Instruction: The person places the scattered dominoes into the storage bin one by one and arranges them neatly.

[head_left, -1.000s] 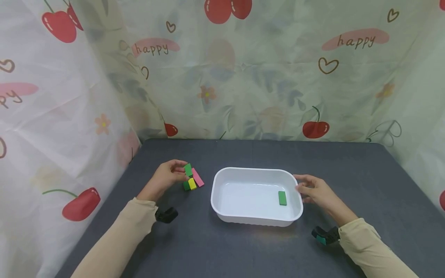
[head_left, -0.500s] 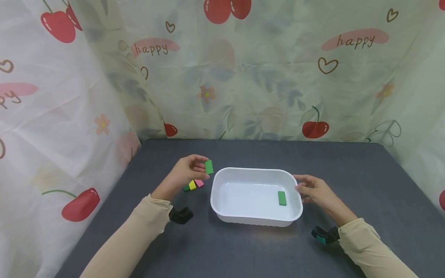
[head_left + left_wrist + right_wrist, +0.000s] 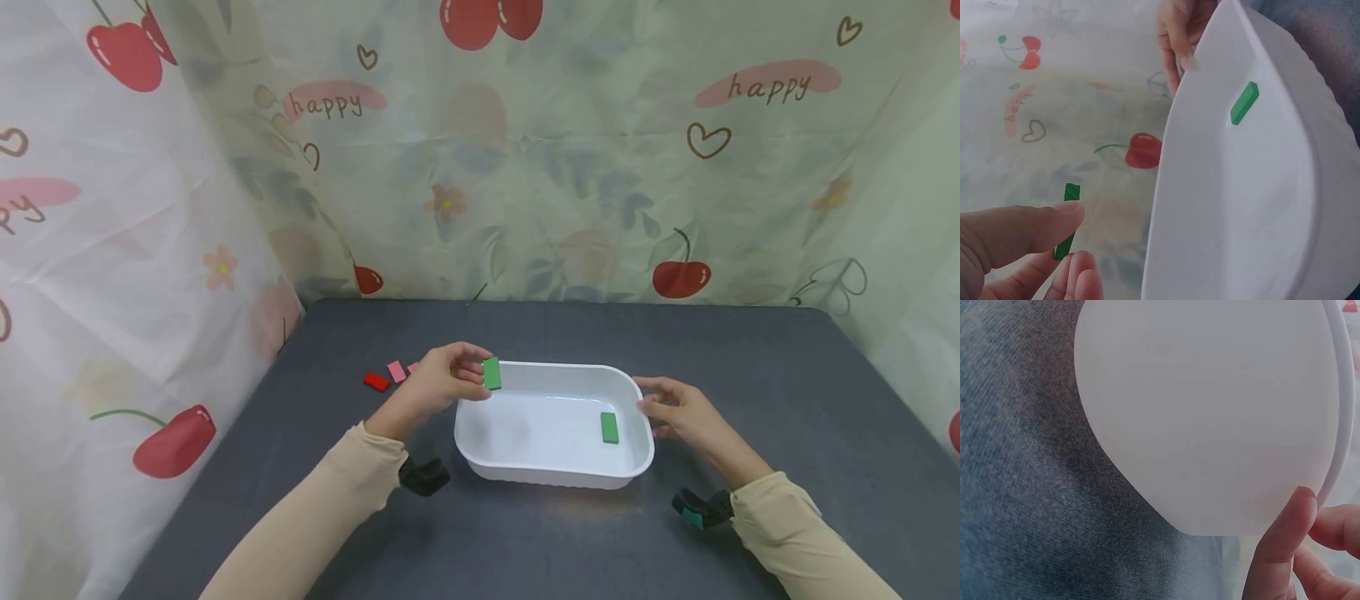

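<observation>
My left hand (image 3: 442, 375) pinches a small flat green block (image 3: 491, 373) between thumb and fingers, just above the left rim of a white plastic tray (image 3: 555, 477). The left wrist view shows this thumb (image 3: 1054, 225) across the block's face, the fingers behind it. Inside the tray, towards its right end, lies another green block (image 3: 609, 427). At the tray's right rim my right hand (image 3: 686, 412) grips the edge; the right wrist view has its thumb (image 3: 1288, 525) against the tray wall and a finger by the rim.
Left of the tray, a red block (image 3: 377, 382), a pink block (image 3: 397, 372) and part of another pink block (image 3: 413, 367) lie on the dark grey table (image 3: 562, 542). My left forearm hides what lies beneath it. A patterned curtain (image 3: 525, 208) hangs behind the table.
My left hand has lifted the green block from the pile and carried it right to the tray's left rim. Red and pink blocks have come into sight. The right hand and tray stay put.
</observation>
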Demonstrator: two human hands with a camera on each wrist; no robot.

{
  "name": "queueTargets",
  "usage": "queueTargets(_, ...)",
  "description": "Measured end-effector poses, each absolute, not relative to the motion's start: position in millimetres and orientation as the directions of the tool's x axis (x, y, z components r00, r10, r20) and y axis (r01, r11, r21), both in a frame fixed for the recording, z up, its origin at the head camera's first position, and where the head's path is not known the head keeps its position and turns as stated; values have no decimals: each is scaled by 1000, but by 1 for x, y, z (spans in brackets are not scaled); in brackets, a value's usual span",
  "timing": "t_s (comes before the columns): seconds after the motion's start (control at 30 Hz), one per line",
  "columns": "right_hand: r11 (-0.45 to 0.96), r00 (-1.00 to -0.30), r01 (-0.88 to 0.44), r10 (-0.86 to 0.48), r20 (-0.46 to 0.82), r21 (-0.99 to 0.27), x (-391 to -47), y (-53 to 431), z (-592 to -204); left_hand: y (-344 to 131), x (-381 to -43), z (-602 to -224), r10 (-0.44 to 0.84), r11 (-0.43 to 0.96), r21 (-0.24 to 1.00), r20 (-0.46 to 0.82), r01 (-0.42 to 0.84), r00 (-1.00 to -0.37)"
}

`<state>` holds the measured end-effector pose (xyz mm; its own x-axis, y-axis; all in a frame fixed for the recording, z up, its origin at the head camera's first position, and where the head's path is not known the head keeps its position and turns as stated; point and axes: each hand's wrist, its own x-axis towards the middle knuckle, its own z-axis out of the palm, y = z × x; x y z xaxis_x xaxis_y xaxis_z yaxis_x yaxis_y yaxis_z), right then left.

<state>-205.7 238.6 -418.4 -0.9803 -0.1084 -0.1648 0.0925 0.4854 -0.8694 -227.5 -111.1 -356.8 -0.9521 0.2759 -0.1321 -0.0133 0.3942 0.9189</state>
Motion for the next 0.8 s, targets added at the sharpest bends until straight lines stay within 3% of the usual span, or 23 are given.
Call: queueTargets(0.8, 476, -977, 100, -119, -177, -874, -206, 239, -418, -66, -226, -390, 383, 432, 902, -193, -10, -903)
